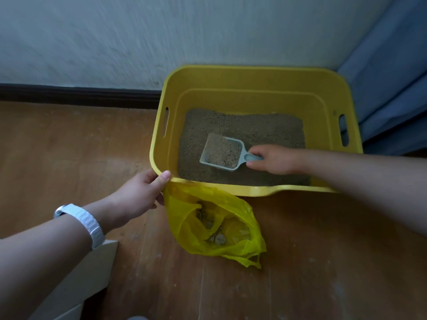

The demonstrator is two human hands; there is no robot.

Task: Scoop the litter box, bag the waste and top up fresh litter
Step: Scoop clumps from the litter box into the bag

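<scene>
A yellow litter box [254, 79] stands on the wooden floor against the wall, with tan litter [261, 128] covering its bottom. My right hand [275, 159] grips the handle of a pale blue scoop [223, 151], which is heaped with litter and lies inside the box. My left hand [138, 195] pinches the edge of a yellow plastic bag [215, 225] against the box's near left corner. The bag hangs open on the floor in front of the box and holds several grey clumps.
A white wall with a dark skirting board [78, 94] runs behind the box. Blue fabric [392, 77] hangs close to the box's right side. A white box-like object [92, 273] sits by my left forearm. Wooden floor [323, 262] stretches to the right and front.
</scene>
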